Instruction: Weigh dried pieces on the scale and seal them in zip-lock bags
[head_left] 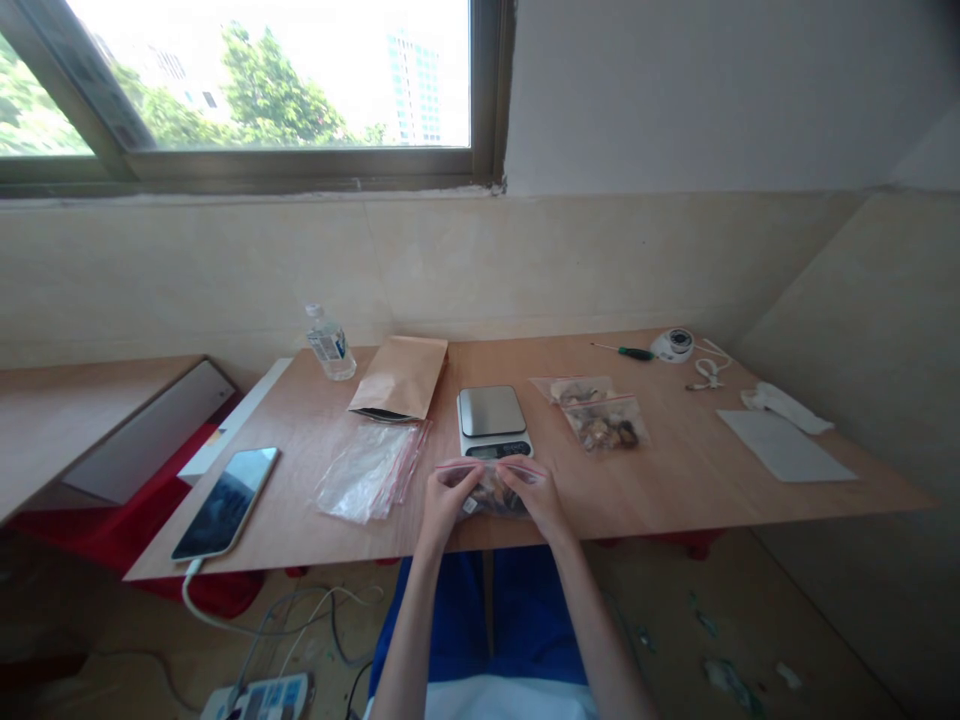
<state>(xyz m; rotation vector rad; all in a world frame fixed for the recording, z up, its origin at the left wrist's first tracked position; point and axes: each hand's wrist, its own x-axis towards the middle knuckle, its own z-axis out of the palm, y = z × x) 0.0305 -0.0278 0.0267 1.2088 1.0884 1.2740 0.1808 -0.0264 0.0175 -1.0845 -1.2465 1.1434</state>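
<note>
Both my hands pinch the red-edged top of a clear zip bag [491, 497] at the table's front edge. Brown, lumpy dried pieces and a small white packet show inside it. My left hand [448, 492] is closed on the strip's left part, my right hand [534, 487] on its right part. Just behind the bag stands a kitchen scale [492, 412] with a bare steel plate and a dark display. To the right lie two filled zip bags, the nearer one [606, 424] overlapping the farther one [574, 388].
Flat zip bags [369, 470] lie left of the scale, below a brown paper pouch [401, 378]. A water bottle [330, 343], a charging phone [226, 503], a screwdriver [626, 352], a dome camera [674, 344], a cable [706, 373] and a white sheet [784, 446] are also on the table.
</note>
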